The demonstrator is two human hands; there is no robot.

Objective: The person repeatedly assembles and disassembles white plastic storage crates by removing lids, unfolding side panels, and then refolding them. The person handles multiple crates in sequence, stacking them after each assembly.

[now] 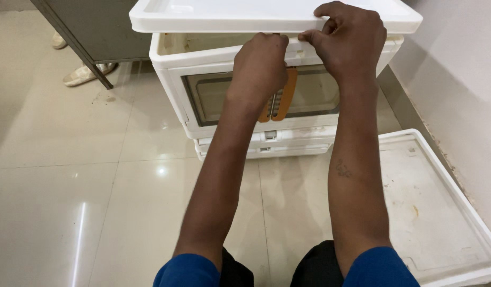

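A white plastic storage box [176, 93] with clear front doors and orange handles [289, 93] stands on the tiled floor. Its white lid [213, 18] is raised above the box's top rim. My right hand [347, 40] grips the lid's front edge, fingers on top and thumb under it. My left hand [262, 66] is curled at the box's upper front rim just below the lid; what its fingers hold is hidden.
A white flat panel [431, 212] lies on the floor at the right, beside the wall. A grey cabinet [91, 32] stands at the back left, with another person's pale shoes [86, 74] by its leg. More white box sections [266, 149] are stacked under the box.
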